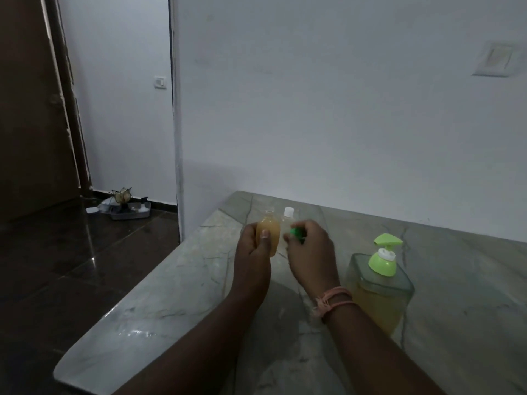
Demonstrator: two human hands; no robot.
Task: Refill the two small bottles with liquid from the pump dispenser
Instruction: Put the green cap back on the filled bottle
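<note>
Small clear plastic bottle (268, 234) full of orange-yellow liquid stands upright in our left hand (252, 246), out over the far part of the pale veined stone counter (159, 303). Our fingers wrap its left side and our thumb lies flat across its front, so the grip is a firm curl around the body. Its neck is open, with no cap on it.

Our right hand (310, 249) sits just to the right of that bottle, fingers curled around a small bright green cap (296, 232), which it pinches near the fingertips. A pink thread band (332, 299) circles the right wrist.

Behind our hands, partly hidden by them, we see the second small clear bottle with a white cap (287, 216); it stands on the counter, capped. How much liquid it holds we cannot tell.

To the right, near our right forearm, stands the large square clear pump dispenser (379, 295), holding yellow liquid. Its light green pump head (385, 255) is on, the nozzle pointing roughly toward us and to the left.

The counter meets a plain white wall (313, 95). To the left lies a dark tiled floor (85, 252), and far off on it a grey tray (131, 213) with small items we cannot make out. A white switch plate (160, 82) is on the far wall.
</note>
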